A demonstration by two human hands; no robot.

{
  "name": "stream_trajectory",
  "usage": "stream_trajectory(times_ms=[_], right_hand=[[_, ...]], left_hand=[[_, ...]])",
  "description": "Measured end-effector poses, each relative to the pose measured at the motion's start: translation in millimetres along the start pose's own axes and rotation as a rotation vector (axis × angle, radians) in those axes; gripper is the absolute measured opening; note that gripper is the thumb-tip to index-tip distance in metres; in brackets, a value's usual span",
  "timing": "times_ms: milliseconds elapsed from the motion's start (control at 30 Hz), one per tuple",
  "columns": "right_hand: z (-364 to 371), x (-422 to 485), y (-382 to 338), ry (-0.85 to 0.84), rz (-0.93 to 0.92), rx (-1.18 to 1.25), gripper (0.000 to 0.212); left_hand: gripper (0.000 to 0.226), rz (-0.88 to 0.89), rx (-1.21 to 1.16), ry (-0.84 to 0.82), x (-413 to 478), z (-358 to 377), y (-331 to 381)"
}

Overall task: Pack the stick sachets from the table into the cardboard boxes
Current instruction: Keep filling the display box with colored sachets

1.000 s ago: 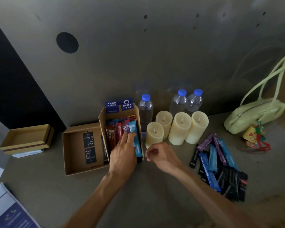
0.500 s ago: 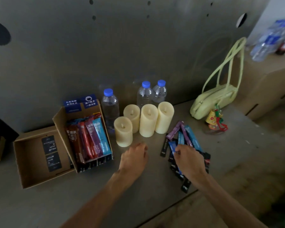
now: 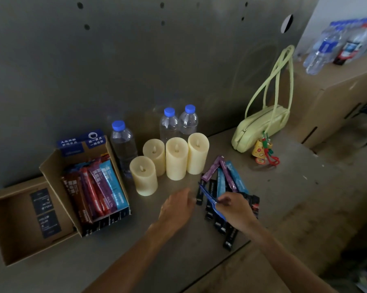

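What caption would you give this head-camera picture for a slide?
Right hand pinches a blue sachet off the loose pile, left hand hovering nearby, part-filled cardboard box at left.

Blue, purple and black stick sachets (image 3: 231,185) piled on the tabletop (image 3: 136,250), one blue sachet (image 3: 210,200) pinched in the right hand (image 3: 237,210), open cardboard box (image 3: 53,168) packed with a sachet row (image 3: 100,187), shallow cardboard box (image 3: 11,225) just beside it

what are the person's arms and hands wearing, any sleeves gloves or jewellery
Nothing shows. The left hand and right hand are gloveless, with no ring, watch or band visible. Both forearms are uncovered down to the frame's bottom edge, so no sleeve is in view. The light is dim, so small marks may go unseen.
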State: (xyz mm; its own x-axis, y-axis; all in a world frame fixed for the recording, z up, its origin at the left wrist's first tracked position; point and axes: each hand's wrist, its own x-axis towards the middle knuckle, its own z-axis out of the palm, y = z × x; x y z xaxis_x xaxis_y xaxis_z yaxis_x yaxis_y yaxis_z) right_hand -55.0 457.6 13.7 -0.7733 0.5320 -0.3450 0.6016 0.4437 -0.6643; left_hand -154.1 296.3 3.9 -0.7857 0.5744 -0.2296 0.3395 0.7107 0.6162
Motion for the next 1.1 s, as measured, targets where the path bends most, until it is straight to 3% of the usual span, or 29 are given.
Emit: stream_trajectory(times_ms=[67,133,233,433,633,767,1000,1100], right_hand=[[-7,-3,-3,-0.101,0.058,0.317,0.011],[-12,-10,-4,-0.228,0.060,0.557,0.017],[-15,-18,-4,-0.369,-0.008,0.614,0.026],[-5,-19,-9,-0.248,-0.049,0.335,0.019],[4,-20,-18,-0.185,-0.075,0.392,0.020],[13,-22,-31,-0.217,-0.126,0.357,0.017],[43,-28,-83,-0.276,-0.297,0.323,0.005],[58,-27,-107,-0.292,-0.383,0.319,0.007]], left_hand=[[0.041,-0.047,-0.235,0.000,5,-7,7],[0.032,-0.078,-0.520,-0.021,9,-16,16],[0.016,-0.065,-0.690,0.050,13,-26,22],[0.015,-0.048,-0.622,0.180,18,-40,24],[0.008,-0.034,-0.643,-0.020,-1,-42,17],[0.010,-0.030,-0.585,-0.012,-15,-48,6],[0.005,-0.027,-0.411,0.212,-42,-87,-24],[0.006,-0.036,-0.447,0.334,-59,-106,-39]])
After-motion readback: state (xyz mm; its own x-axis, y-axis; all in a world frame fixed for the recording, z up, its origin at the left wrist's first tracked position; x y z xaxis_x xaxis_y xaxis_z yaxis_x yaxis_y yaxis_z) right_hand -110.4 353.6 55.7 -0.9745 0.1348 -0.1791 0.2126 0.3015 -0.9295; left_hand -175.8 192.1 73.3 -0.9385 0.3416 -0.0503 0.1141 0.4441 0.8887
